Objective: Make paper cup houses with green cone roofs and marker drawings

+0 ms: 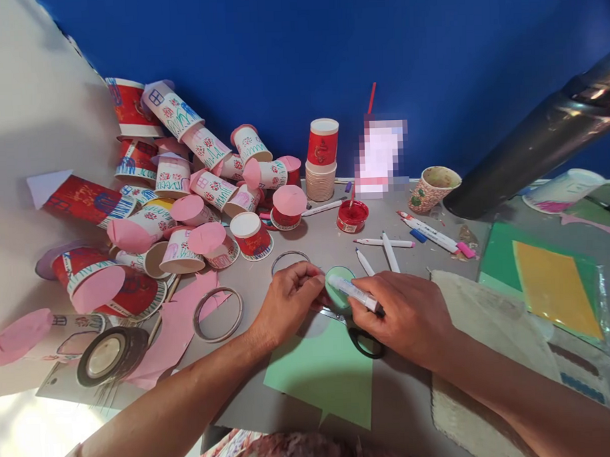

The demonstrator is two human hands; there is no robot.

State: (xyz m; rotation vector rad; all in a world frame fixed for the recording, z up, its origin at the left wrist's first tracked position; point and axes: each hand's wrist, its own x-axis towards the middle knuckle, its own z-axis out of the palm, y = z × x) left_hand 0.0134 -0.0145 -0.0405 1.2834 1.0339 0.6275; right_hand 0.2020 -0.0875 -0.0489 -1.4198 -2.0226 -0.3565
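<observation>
A small light-green paper circle (339,300) is pinched at its left edge between the thumb and fingers of my left hand (292,301). My right hand (403,318) is closed around a white glue stick (356,294), whose tip rests on or just above the green circle. Under my hands lie scissors (334,314), one black handle loop showing beside my right fingers. A larger light-green paper sheet (320,378) with a notched lower edge lies just in front of me. Behind my left hand is a metal ring (275,261), partly covered.
Decorated paper cups (211,188) with pink paper tops pile up at the left. Nearer are a tape roll (107,359) and pink paper scraps (176,329). Further back stand stacked cups (321,178), a red paint pot (352,217), markers (385,243) and a black flask (522,147). A cloth (489,342) lies right.
</observation>
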